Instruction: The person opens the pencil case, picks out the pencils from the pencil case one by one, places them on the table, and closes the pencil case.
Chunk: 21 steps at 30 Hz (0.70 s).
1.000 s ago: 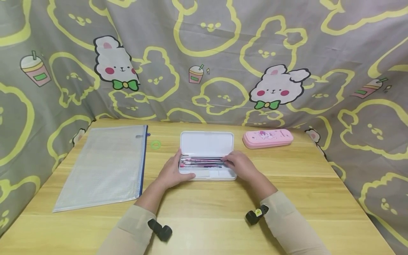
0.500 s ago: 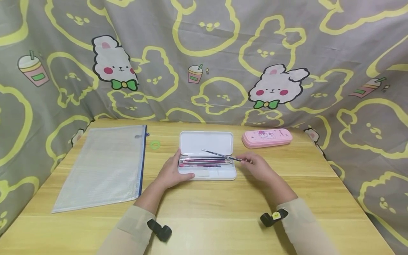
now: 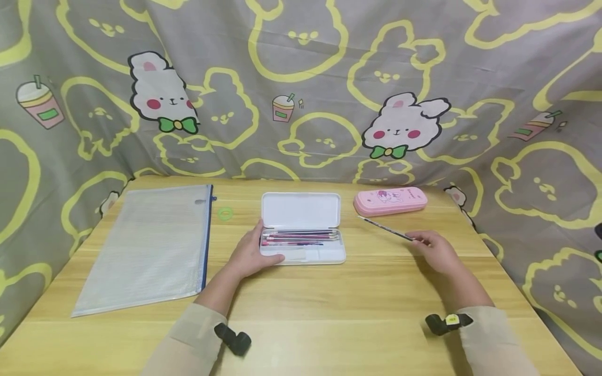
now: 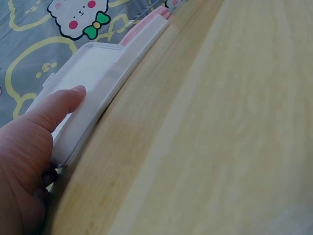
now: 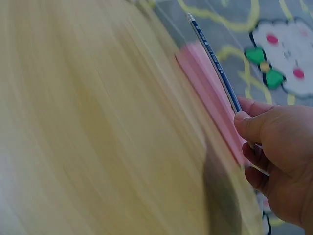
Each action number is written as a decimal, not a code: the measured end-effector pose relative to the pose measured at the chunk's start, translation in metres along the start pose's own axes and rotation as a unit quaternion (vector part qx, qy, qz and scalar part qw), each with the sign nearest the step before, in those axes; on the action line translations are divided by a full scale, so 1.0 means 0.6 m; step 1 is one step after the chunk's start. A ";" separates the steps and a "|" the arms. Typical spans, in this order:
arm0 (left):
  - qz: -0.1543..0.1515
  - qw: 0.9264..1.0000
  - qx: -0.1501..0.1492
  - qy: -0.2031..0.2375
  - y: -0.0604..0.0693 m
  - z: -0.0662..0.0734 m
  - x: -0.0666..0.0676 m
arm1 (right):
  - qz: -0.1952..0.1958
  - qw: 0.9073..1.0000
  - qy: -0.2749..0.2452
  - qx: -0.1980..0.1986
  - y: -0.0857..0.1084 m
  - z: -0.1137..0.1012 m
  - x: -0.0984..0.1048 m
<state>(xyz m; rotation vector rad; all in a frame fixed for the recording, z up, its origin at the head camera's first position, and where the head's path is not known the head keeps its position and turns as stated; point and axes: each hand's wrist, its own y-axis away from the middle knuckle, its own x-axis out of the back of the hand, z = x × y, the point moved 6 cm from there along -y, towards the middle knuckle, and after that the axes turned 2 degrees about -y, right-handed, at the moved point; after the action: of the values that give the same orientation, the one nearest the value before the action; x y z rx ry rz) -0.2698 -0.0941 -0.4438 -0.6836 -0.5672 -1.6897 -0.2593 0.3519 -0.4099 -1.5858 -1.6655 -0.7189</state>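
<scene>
Slim dark-blue pencil (image 5: 214, 63), apparently wooden, its four-o'clock end pinched by the right hand (image 3: 435, 251) while the left hand (image 3: 249, 251) grips a white rectangular hinged case (image 3: 331, 254), is judged light, stiff, best held mid-shaft.

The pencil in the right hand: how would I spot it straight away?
On the wooden table, find the open white case gripped by the left hand. Further right, the right hand pinches a slim, dark blue pencil: unlike the other pencils, it is outside the case.
</scene>
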 end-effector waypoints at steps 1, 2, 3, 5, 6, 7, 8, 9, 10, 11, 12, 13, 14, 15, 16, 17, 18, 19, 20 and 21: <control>0.000 1.000 0.002 0.000 0.000 0.000 0.000 | -0.002 1.000 0.004 -0.009 0.001 0.011 0.004; -0.001 1.000 0.003 0.001 0.000 -0.001 0.000 | -0.005 1.000 0.006 -0.018 0.002 0.022 0.007; -0.001 1.000 0.005 0.001 0.000 -0.002 0.000 | -0.008 1.000 0.009 -0.026 0.002 0.033 0.009; -0.001 1.000 0.006 0.000 0.000 -0.002 0.000 | -0.014 0.999 0.012 -0.037 0.001 0.051 0.012; -0.001 1.000 0.006 0.000 0.000 -0.003 0.000 | -0.018 0.999 0.014 -0.040 0.001 0.058 0.013; -0.001 1.000 0.006 -0.001 0.000 -0.003 0.000 | -0.022 0.999 0.016 -0.043 0.000 0.064 0.013; -0.002 1.000 0.006 -0.001 0.001 -0.003 0.000 | -0.026 0.998 0.018 -0.045 -0.001 0.070 0.014; -0.002 1.000 0.008 -0.001 0.001 -0.003 0.000 | -0.029 0.998 0.021 -0.046 -0.002 0.074 0.014; -0.003 1.000 0.009 -0.001 0.002 -0.003 0.000 | -0.032 0.998 0.023 -0.046 -0.002 0.078 0.015; -0.003 1.000 0.008 -0.002 0.002 -0.003 0.000 | -0.035 0.998 0.024 -0.047 -0.003 0.081 0.015; -0.003 1.000 0.008 -0.001 0.002 -0.003 0.000 | -0.038 0.998 0.026 -0.048 -0.003 0.083 0.016; -0.003 1.000 0.007 -0.001 0.001 -0.003 -0.001 | -0.039 0.998 0.027 -0.049 -0.004 0.084 0.016; -0.003 1.000 0.008 0.000 0.001 -0.003 -0.001 | -0.041 0.998 0.028 -0.050 -0.005 0.085 0.016; -0.003 1.000 0.005 0.000 0.000 -0.003 -0.001 | -0.041 0.998 0.028 -0.049 -0.005 0.086 0.017; -0.002 1.000 0.003 0.000 0.000 -0.003 0.000 | -0.042 0.998 0.027 -0.048 -0.006 0.085 0.017; 0.000 1.000 0.001 0.000 -0.001 -0.002 0.000 | -0.041 0.998 0.026 -0.047 -0.007 0.085 0.017; 0.000 1.000 0.001 0.002 -0.001 -0.002 0.000 | -0.041 0.998 0.026 -0.046 -0.007 0.085 0.017; 0.000 1.000 0.001 0.001 -0.001 -0.002 0.000 | -0.040 0.998 0.025 -0.045 -0.008 0.084 0.017; -0.001 1.000 0.000 0.000 -0.001 -0.002 0.000 | -0.041 0.998 0.026 -0.045 -0.007 0.085 0.017; -0.001 1.000 0.000 -0.001 -0.001 -0.002 0.001 | -0.041 0.998 0.026 -0.044 -0.007 0.085 0.017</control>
<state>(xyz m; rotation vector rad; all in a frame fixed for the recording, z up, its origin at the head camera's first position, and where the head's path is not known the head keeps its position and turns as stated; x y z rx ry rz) -0.2707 -0.0949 -0.4443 -0.6853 -0.5685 -1.6906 -0.2697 0.3983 -0.4314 -1.5524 -1.6906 -0.8796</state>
